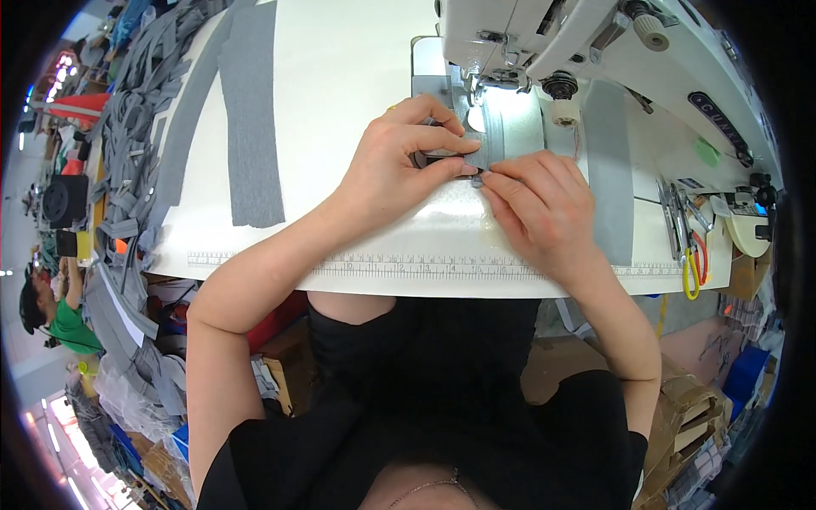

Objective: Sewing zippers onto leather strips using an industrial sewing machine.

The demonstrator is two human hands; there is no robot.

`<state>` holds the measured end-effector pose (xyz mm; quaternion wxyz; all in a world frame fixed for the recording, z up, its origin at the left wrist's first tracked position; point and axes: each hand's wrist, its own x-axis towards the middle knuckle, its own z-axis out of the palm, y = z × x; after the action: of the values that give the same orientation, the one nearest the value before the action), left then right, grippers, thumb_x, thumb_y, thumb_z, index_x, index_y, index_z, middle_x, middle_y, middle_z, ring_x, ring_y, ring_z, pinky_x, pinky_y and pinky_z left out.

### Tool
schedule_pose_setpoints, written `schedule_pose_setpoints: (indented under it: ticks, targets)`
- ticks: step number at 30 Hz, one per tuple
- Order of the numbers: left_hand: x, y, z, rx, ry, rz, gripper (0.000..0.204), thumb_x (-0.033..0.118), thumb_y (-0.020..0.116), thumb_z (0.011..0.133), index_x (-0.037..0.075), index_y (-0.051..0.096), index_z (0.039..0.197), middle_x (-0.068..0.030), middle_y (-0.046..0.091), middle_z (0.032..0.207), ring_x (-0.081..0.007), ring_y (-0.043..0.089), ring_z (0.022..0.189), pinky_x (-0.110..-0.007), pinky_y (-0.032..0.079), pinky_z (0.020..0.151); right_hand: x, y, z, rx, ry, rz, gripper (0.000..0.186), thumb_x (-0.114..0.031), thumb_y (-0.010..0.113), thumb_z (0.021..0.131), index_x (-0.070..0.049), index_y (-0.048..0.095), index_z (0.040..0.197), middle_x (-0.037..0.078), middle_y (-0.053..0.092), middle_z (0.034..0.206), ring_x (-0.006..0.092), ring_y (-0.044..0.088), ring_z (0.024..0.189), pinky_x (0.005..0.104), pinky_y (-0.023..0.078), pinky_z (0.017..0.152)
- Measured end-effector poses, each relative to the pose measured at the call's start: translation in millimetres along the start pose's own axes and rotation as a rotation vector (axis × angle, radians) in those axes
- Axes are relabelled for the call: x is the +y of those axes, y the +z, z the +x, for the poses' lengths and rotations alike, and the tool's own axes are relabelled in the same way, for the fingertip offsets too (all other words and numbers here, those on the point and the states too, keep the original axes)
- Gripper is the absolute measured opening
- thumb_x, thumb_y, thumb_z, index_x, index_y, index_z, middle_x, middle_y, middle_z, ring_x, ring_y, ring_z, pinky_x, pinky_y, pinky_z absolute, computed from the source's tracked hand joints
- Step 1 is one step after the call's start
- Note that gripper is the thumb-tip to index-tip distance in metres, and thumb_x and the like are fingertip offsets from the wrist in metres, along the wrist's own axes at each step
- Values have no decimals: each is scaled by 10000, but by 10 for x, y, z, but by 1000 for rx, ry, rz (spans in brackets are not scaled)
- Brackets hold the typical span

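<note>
Both my hands meet just in front of the needle area of a white sewing machine [544, 42]. Between them lies the end of a narrow grey fabric strip [478, 158], which runs under the presser foot [473, 92]. My left hand [406, 149] pinches the strip's edge from the left, thumb and fingers close together. From the right, my right hand [544, 197] pinches the same end, its fingertips nearly touching my left thumb. A dark metal piece [422, 159] is partly hidden behind my left fingers. The machine's lamp lights the plate brightly.
Grey fabric panels [252, 119] lie left on the white table, another grey piece [610, 170] to the right. A printed ruler [425, 268] follows the front edge. Yellow-handled scissors [690, 276] and tweezers [671, 217] lie far right. A fabric heap [140, 102] and a person in green [72, 327] are left.
</note>
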<state>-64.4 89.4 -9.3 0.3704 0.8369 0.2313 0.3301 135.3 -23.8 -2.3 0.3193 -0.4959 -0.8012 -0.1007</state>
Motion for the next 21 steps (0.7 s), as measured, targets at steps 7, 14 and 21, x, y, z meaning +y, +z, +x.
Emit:
schedule_pose_setpoints:
  ticks: [7,14,21]
  targets:
    - [41,-6,4,-9,-10,26,206,135,847,822,82,828,1019,-68,673,1067,-194,670,945,-301,575,758,50,48,-20,47,89,28,165,-93,786,785,-76,730,939,2,714,978,205,659,908,361,494,780]
    - [10,14,13,-15,-4,32,226,111,818,854,55,810,1073,-91,658,1117,-222,668,992,-314,577,791,38,12,21,47,130,87,120,-58,747,779,-78,678,875,22,739,1014,221,669,928,368,480,799]
    - [41,-15,28,-51,-14,48,233,92,811,856,12,780,1072,-112,650,1135,-242,667,1004,-332,567,817,53,-44,46,17,193,172,137,-13,668,760,-76,597,858,55,744,1030,251,660,963,393,457,862]
